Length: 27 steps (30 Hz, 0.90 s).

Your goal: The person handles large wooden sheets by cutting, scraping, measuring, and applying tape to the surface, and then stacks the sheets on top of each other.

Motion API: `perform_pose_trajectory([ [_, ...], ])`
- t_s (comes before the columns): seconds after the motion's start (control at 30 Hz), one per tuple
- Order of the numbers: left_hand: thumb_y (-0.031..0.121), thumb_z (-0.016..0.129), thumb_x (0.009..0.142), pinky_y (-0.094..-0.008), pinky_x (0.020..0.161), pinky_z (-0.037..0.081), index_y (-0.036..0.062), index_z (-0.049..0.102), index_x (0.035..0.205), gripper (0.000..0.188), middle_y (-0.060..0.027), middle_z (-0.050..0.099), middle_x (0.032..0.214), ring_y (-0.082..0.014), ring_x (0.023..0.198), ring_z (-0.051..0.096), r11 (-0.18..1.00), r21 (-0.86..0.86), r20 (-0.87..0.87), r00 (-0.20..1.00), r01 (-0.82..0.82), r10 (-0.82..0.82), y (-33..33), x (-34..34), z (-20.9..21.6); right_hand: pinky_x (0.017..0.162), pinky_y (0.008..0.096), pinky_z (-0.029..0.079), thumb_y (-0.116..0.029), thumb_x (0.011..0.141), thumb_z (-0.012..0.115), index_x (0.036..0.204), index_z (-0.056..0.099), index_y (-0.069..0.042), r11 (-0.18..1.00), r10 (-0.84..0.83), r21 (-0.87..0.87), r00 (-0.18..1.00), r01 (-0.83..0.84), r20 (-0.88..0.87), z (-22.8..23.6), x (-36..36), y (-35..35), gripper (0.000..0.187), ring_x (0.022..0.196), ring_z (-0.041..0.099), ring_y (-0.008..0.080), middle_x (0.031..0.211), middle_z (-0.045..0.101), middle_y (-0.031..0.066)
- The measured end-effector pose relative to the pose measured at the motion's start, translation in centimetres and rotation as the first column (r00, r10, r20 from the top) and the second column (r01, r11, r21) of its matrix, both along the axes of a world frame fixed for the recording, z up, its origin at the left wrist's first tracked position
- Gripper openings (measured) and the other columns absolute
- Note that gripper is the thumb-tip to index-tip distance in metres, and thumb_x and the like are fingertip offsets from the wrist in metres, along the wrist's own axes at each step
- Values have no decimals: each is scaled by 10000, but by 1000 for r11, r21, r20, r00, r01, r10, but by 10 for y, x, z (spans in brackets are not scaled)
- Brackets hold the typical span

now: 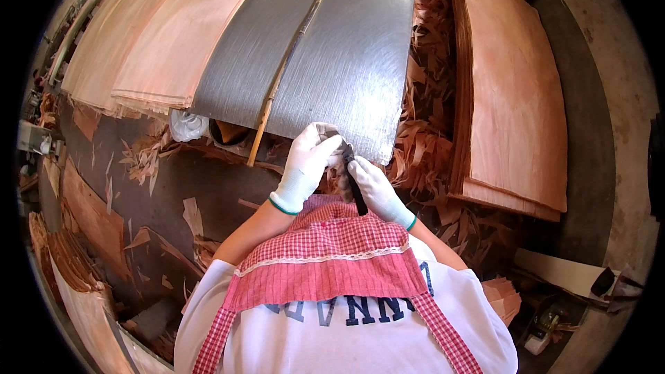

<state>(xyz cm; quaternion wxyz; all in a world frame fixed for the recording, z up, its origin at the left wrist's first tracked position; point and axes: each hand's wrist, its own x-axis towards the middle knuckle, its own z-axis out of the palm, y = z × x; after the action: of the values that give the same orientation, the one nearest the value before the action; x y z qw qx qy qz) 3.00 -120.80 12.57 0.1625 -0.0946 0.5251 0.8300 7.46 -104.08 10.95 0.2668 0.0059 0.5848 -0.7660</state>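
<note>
Both my hands wear white knit gloves with green cuff edges and meet just in front of my apron, at the near edge of the metal-topped table. In my right hand is a slim dark tool, its black end pointing down toward my apron; its exact kind is unclear. My left hand is closed, its bent fingers at the tool's upper end. What those fingers pinch is hidden. A thin wooden stick lies lengthwise on the metal, its tip overhanging the near edge left of my hands.
Stacks of thin wood veneer sheets stand left and right of the metal top. Torn veneer strips heap between it and the right stack. A clear plastic item sits under the left corner. Scraps litter the floor.
</note>
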Motion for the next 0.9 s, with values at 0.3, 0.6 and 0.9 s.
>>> perform_pose_trajectory([
  [0.3,39,563,955,-237,830,526,-18,629,1059,136,-53,669,967,-103,903,638,928,-305,-106,961,215,-257,-7,-2,0,738,203,451,-231,1052,435,1102,535,-32,990,-110,-94,991,103,-71,-37,6,-11,228,838,521,57,927,541,-41],
  [0.6,61,573,945,-224,656,475,-28,647,1013,134,-13,642,849,-61,718,565,808,-484,-71,905,336,-419,-4,-14,-1,634,448,536,-287,866,609,960,562,-89,424,519,821,639,383,-567,20,-21,0,224,802,650,312,864,601,117],
  [0.9,42,571,932,-245,711,497,-39,649,996,129,-54,675,906,-90,818,602,819,-483,-35,927,311,-373,-7,-10,-2,526,418,521,-392,905,591,865,602,-66,464,544,753,522,466,-658,17,-24,1,328,588,656,315,730,645,121],
])
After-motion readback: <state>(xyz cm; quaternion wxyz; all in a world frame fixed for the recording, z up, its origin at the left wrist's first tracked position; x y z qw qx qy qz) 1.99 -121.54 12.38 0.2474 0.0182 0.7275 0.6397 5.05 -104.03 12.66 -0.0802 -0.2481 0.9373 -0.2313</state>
